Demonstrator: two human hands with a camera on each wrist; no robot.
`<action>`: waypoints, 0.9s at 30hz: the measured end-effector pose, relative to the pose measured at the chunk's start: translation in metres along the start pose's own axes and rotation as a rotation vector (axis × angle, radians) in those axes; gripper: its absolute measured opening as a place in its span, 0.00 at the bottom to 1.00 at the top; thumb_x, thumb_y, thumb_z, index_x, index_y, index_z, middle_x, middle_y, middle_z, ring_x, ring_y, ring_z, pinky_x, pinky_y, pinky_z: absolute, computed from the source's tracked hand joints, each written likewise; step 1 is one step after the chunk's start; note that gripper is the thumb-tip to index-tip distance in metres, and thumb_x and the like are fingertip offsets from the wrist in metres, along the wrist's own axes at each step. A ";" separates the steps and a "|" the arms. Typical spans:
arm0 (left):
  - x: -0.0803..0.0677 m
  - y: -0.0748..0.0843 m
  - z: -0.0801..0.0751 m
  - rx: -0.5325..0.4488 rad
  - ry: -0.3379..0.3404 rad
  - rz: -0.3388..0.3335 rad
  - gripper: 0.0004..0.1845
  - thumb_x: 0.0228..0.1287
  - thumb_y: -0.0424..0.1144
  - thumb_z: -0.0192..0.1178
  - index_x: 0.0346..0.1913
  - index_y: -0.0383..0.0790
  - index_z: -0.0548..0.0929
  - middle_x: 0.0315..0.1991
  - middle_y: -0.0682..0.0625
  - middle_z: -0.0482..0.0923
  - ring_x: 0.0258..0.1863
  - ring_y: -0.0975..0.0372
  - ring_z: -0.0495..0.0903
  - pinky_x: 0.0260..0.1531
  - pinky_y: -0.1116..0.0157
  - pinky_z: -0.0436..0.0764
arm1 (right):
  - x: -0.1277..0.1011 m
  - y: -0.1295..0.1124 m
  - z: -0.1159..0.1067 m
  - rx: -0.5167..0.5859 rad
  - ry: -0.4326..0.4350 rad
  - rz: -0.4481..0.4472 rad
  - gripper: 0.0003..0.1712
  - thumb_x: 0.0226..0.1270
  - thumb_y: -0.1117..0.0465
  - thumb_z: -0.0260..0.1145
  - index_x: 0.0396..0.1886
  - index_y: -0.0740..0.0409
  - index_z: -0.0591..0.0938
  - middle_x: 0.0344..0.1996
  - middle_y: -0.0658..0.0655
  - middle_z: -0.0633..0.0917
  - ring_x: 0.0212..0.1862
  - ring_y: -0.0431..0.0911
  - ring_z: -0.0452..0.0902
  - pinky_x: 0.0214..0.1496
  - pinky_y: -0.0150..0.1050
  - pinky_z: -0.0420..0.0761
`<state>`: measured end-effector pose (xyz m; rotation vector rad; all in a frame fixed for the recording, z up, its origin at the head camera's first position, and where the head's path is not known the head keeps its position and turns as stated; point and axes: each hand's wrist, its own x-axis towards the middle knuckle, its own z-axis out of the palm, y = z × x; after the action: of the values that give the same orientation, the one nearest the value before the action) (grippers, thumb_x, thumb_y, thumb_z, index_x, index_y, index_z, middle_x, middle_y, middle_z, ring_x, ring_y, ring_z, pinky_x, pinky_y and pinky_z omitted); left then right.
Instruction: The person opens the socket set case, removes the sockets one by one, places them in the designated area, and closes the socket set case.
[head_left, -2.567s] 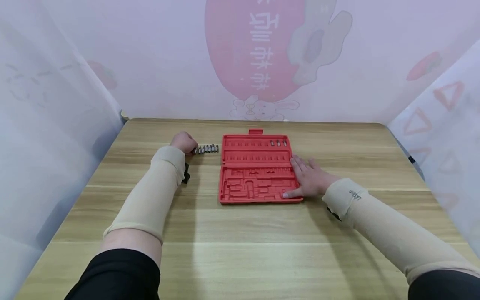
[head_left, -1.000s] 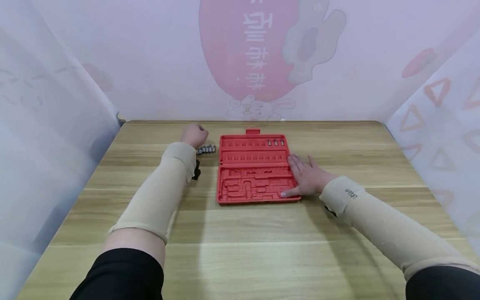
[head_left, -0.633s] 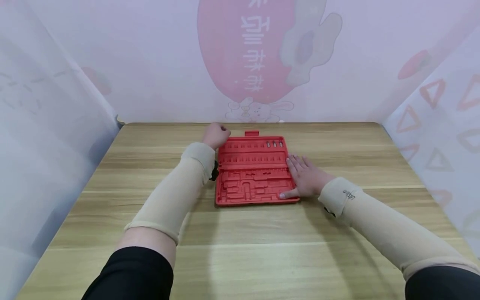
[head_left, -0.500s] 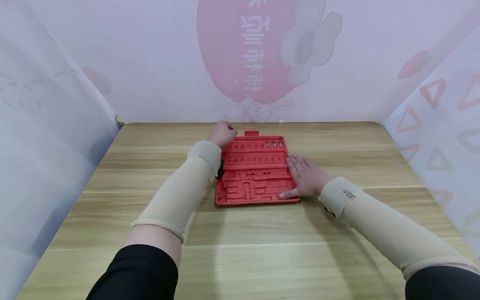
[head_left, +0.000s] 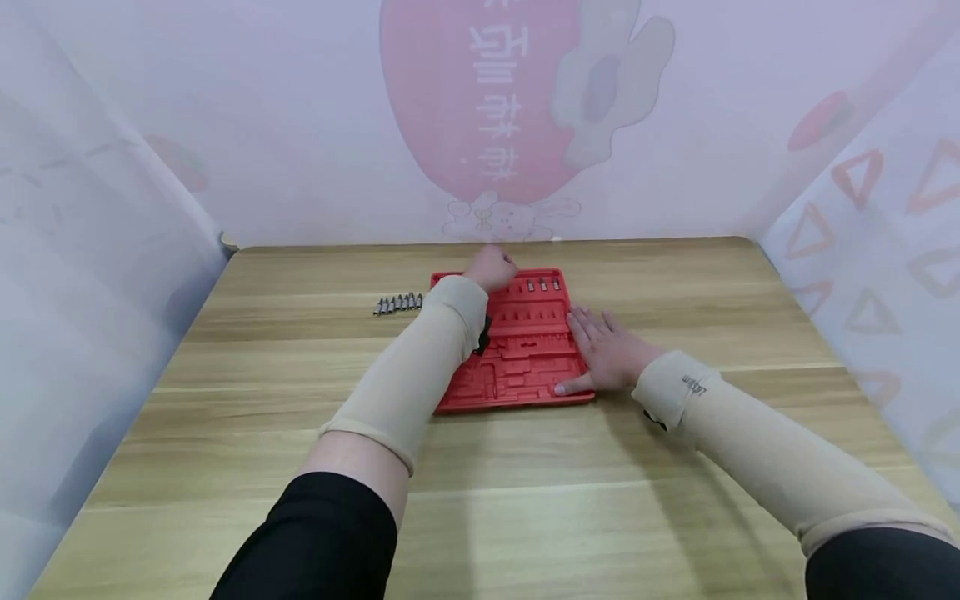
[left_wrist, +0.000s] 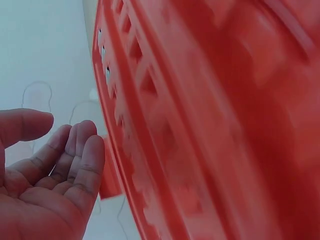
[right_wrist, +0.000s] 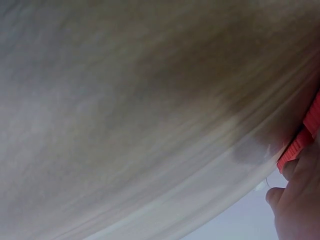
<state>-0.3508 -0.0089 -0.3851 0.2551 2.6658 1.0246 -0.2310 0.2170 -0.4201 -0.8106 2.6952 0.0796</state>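
A red bit case [head_left: 517, 367] lies unfolded on the table, with three short metal bits [head_left: 543, 284] in the right end of its far row. My left hand [head_left: 491, 268] hovers over the far edge of this case. In the left wrist view its fingers [left_wrist: 92, 155] are loosely bent, the thumb stands apart from them, and nothing shows between. Left of the case, several similar bits [head_left: 397, 303] lie side by side in a row. My right hand [head_left: 609, 350] rests on the case's right edge, fingers spread and thumb over the near corner; the right wrist view shows only part of it.
The wooden table [head_left: 525, 492] carries the case and the row of bits. White printed sheets [head_left: 300, 125] close off the back and both sides. My left forearm crosses above the left part of the case and covers some of its molded slots.
My left hand has left the far left end of the bit row, risen, and moved right over the case. The right hand stays on the case's edge; the three bits in the case are unmoved.
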 end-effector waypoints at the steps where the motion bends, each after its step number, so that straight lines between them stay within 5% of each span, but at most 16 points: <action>1: 0.001 0.001 0.002 -0.003 -0.006 0.000 0.24 0.76 0.32 0.47 0.16 0.44 0.61 0.14 0.54 0.54 0.15 0.63 0.50 0.21 0.64 0.59 | 0.000 0.000 0.000 -0.004 -0.003 0.004 0.73 0.64 0.18 0.52 0.80 0.73 0.40 0.81 0.71 0.40 0.81 0.62 0.35 0.79 0.59 0.38; 14: 0.016 0.007 0.027 0.026 -0.039 -0.049 0.24 0.75 0.32 0.52 0.16 0.43 0.63 0.15 0.53 0.53 0.16 0.62 0.53 0.23 0.64 0.62 | 0.000 0.000 0.004 0.034 -0.007 -0.012 0.76 0.61 0.15 0.51 0.80 0.75 0.42 0.81 0.72 0.42 0.81 0.64 0.37 0.78 0.62 0.41; 20: 0.014 0.011 0.029 0.087 -0.072 -0.056 0.18 0.79 0.36 0.50 0.25 0.42 0.70 0.24 0.49 0.64 0.21 0.60 0.62 0.31 0.63 0.69 | 0.002 -0.002 0.003 0.028 0.004 0.000 0.73 0.63 0.19 0.56 0.81 0.74 0.42 0.81 0.71 0.43 0.81 0.63 0.37 0.78 0.62 0.41; 27: 0.007 0.015 0.025 -0.034 -0.054 -0.063 0.16 0.80 0.33 0.45 0.27 0.42 0.68 0.24 0.49 0.64 0.22 0.60 0.59 0.29 0.63 0.65 | 0.002 -0.004 0.000 0.019 -0.003 0.002 0.73 0.63 0.18 0.55 0.81 0.72 0.41 0.81 0.70 0.42 0.81 0.62 0.35 0.78 0.62 0.39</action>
<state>-0.3487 0.0196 -0.3944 0.1879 2.5888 1.0288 -0.2301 0.2122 -0.4204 -0.8016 2.6901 0.0562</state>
